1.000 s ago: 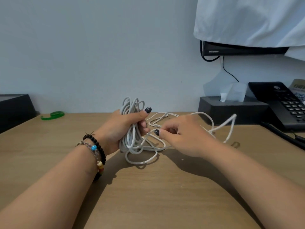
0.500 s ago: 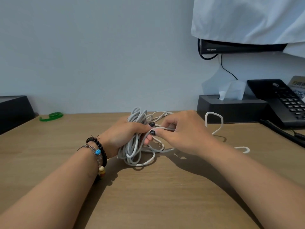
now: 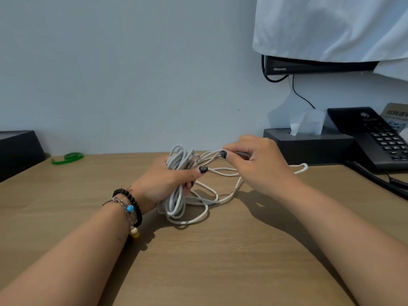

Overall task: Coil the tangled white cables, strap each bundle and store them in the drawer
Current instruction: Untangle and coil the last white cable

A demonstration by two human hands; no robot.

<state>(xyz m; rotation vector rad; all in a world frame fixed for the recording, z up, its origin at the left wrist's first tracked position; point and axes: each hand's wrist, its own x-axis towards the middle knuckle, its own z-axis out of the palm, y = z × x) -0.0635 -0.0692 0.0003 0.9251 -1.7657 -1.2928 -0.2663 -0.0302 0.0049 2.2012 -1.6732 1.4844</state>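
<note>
Two hands: both busy on the white cable [image 3: 176, 202], desk [image 3: 220, 261] under them.
Left hand [image 3: 163, 184]: fist wrapped round the gathered loops, thumb laid across the front. Loops stick up above my fist and hang below it onto the wood.
Right hand [image 3: 258, 164]: thumb and fingers pinching a loose strand just right of the bundle, lifted a little off the desk. I can't tell from here whether it is one strand or two.
Loose run: from my right-hand pinch the cable trails on past the wrist, ending in a bend [image 3: 302, 167] lying on the desk to the far side of that hand.
Below the grip: several slack turns sprawl on the desk, not yet pulled into the coil.
Progress: early, I judge. Part of one cable is gathered; the coil is uneven and the tail is still out.
Left to do: wind in the rest, strap the bundle, handle any other cables, put all in the drawer.
Strap: a green strip [image 3: 67, 158] lies well left of my left hand by the wall; possibly a tie, not sure.
Drawer: not in sight.
Nearby: tissue box [image 3: 309, 146] and phone [image 3: 375, 138] beyond my right hand; dark box [image 3: 17, 151] far left.
</note>
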